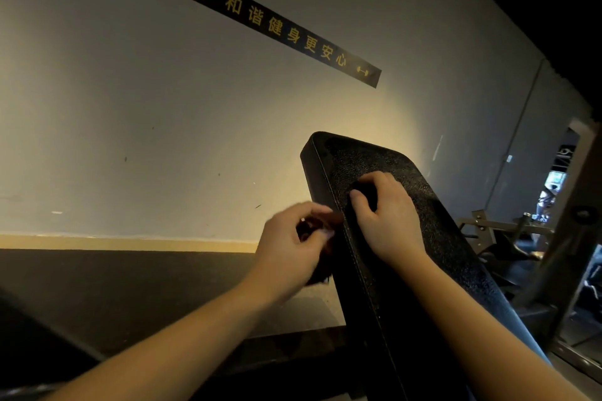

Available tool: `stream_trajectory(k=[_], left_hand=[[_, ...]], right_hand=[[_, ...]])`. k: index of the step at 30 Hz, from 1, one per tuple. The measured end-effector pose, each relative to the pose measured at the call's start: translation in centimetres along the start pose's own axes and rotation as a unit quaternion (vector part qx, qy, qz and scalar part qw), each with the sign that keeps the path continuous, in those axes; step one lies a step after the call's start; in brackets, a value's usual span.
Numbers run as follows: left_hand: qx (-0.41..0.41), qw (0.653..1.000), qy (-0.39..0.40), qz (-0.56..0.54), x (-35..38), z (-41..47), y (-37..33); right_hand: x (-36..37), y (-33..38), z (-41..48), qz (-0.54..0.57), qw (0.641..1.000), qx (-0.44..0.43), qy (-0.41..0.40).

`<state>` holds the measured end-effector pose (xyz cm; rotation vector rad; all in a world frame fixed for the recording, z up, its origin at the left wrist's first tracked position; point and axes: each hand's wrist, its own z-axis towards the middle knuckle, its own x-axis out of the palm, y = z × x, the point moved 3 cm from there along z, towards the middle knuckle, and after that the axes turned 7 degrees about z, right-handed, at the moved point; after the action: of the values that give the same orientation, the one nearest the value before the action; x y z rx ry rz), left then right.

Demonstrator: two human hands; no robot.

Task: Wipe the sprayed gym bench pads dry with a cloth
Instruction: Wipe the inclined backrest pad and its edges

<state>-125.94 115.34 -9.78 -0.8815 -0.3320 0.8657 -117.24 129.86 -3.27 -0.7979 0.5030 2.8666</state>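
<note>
Bare forearms (182, 335) reach up from the bottom edge, one on either side of a long black bench pad (456, 257). The pad is tilted and has rounded corners, a pebbled top and a stitched seam along its left edge. The right hand (387, 215) rests on the pad's upper part, its fingers curled round a dark bunched cloth (364, 194) pressed against the surface. The left hand (290, 244), blurred, sits just beside the pad's left edge and grips a dark wad (311, 229); what it is cannot be told. Behind is a smooth grey wall (146, 107) with a slanting black banner (260, 19) in yellow lettering. A metal frame (508, 225) stands at right.
</note>
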Motion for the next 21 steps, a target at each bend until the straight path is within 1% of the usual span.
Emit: stream_trajectory(k=[3, 4, 5, 7, 8, 9, 12, 14, 16, 17, 20, 21], left_hand=[[0.012, 0.996, 0.065, 0.066, -0.4, -1.9, 0.4], [0.005, 0.996, 0.066, 0.066, -0.7, -1.6, 0.2], [-0.005, 0.997, 0.053, 0.049, -1.0, -0.9, -0.1], [-0.015, 1.0, -0.02, 0.016, -1.7, 1.7, -0.5], [0.002, 0.998, -0.06, 0.036, -2.0, 3.2, -0.8], [0.023, 0.994, -0.083, 0.07, -2.1, 4.5, -1.2], [0.033, 0.989, -0.089, 0.111, -1.4, 5.4, -0.9], [0.013, 0.993, -0.064, 0.096, -0.6, 3.6, 0.0], [-0.021, 0.998, -0.02, 0.047, 0.0, 0.3, 0.7], [-0.028, 0.999, -0.004, 0.041, 0.3, -1.6, 1.0], [-0.001, 0.995, 0.064, 0.073, 1.2, -6.6, 0.5], [0.005, 0.994, 0.074, 0.084, 1.4, -7.3, 0.4]], right_hand=[[0.0, 0.0, -0.1, 0.009, 1.0, 0.003, 0.003], [0.0, -0.1, -0.1, 0.012, 1.0, 0.003, 0.003], [-0.1, -0.2, -0.2, 0.016, 1.0, 0.003, 0.003], [-0.3, -0.3, -0.2, 0.029, 1.0, 0.006, 0.002], [-0.3, -0.3, -0.2, 0.037, 0.999, 0.009, 0.003], [-0.4, -0.4, -0.2, 0.045, 0.999, 0.011, 0.005], [-0.5, -0.6, -0.2, 0.062, 0.998, 0.016, 0.004], [-0.6, -0.5, 0.0, 0.063, 0.998, 0.024, 0.0], [-0.5, -0.2, -0.1, 0.052, 0.998, 0.028, 0.002], [-0.5, -0.1, -0.1, 0.045, 0.999, 0.028, 0.005], [-0.8, 0.4, -0.4, 0.035, 0.999, 0.032, 0.026], [-1.0, 0.5, -0.6, 0.039, 0.998, 0.036, 0.041]])
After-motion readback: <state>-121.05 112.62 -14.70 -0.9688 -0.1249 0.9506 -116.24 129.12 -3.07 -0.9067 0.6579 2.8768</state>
